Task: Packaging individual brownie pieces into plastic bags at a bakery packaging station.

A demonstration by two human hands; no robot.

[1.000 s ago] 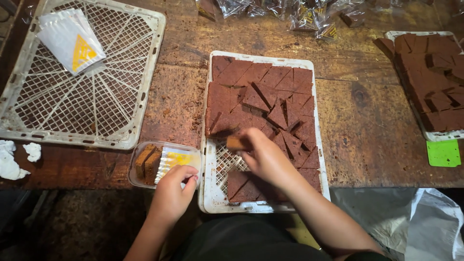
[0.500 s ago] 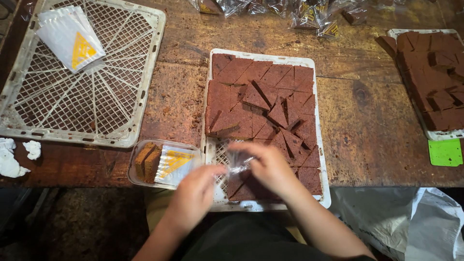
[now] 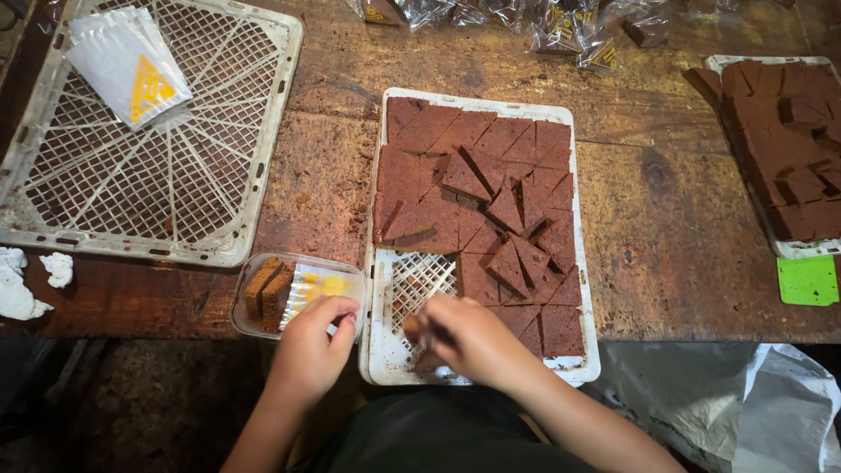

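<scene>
My left hand rests on the near rim of a clear plastic tub, its fingers curled onto the white-and-yellow wrappers inside. Two brown cake slices stand in the tub's left end. My right hand is low over the front of a white grid tray, fingers closed on a small brown cake slice. The tray holds several brown triangular and square cake slices, with a bare patch of grid at the front left.
An empty white grid tray lies at the left with a stack of wrappers on it. A second tray of brown slices sits at the right, beside a green card. Wrapped pieces lie along the far edge, and crumpled tissue sits at the far left.
Half a second ago both hands met over the tray's bare grid with a wrapper. My left hand has gone back to the tub and my right hand has dropped to the tray's front.
</scene>
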